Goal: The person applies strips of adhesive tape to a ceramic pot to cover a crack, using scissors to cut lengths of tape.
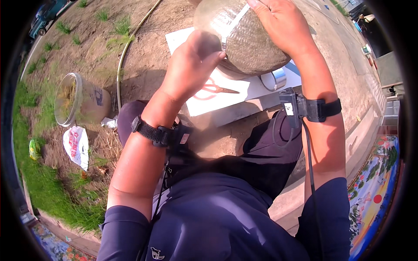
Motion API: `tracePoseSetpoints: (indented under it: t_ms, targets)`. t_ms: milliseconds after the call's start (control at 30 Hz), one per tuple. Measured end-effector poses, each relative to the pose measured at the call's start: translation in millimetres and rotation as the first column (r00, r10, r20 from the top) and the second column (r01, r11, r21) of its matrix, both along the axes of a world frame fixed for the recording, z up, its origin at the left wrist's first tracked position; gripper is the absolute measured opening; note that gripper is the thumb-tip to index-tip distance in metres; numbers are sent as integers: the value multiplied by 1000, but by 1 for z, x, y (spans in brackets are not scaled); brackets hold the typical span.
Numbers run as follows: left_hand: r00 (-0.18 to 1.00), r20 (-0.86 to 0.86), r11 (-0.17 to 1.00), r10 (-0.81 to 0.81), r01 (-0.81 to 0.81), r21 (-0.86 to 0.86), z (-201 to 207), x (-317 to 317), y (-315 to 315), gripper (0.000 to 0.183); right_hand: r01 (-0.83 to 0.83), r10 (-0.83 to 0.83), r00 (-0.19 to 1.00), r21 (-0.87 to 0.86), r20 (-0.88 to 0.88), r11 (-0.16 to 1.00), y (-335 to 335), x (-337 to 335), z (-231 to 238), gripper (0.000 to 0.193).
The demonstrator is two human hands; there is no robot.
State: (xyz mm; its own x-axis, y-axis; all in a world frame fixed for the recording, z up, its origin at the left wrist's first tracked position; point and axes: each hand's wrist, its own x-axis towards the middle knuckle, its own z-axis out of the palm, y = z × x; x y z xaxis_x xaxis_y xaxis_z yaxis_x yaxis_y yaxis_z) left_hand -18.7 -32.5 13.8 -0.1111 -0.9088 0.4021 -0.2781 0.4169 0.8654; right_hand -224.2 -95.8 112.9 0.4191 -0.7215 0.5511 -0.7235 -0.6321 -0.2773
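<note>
Up front is a large rounded grey-brown object (pixel 257 43) with a woven-looking surface; its kind I cannot make out. A silver tape strip (pixel 235 21) runs across it. My left hand (pixel 193 61) pinches at the lower end of the strip, against the object's left side. Gripping the object from the upper right is my right hand (pixel 285 26), its thumb by the strip's upper end. Below lies a white board (pixel 209 104), with red-handled scissors (pixel 217 89) and a roll of silver tape (pixel 273 80) on it.
To the left stands a translucent bucket (pixel 89 100), tilted, near a white plastic bag (pixel 76 147) on the grass. A pale hose (pixel 119 69) curves over the soil. Cabled wrist straps (pixel 320 110) sit on both my forearms. Colourful printed sheeting (pixel 374 191) is at the right.
</note>
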Motion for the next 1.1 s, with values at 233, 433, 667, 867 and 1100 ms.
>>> tracePoseSetpoints:
  t_ms: [233, 433, 667, 867, 1100]
  targets:
    - [989, 140, 997, 50, -42, -60, -3, 2, 0, 29, 33, -33, 999, 22, -4, 999, 0, 1, 0, 34]
    - [968, 231, 994, 99, -84, -77, -1, 0, 3, 35, 78, -132, 964, -232, -229, 970, 4, 7, 2, 33]
    - [956, 282, 989, 77, -37, -142, 3, 1, 2, 37, 13, -16, 999, -64, -50, 998, 3, 1, 2, 33]
    - [945, 296, 982, 135, -89, -165, 6, 0, 4, 34, -94, 100, 981, -45, 168, 995, 5, 4, -2, 32]
    - [945, 310, 988, 104, -63, -139, 9, 3, 2, 34, 79, -174, 926, -277, -335, 958, -1, 2, 1, 34]
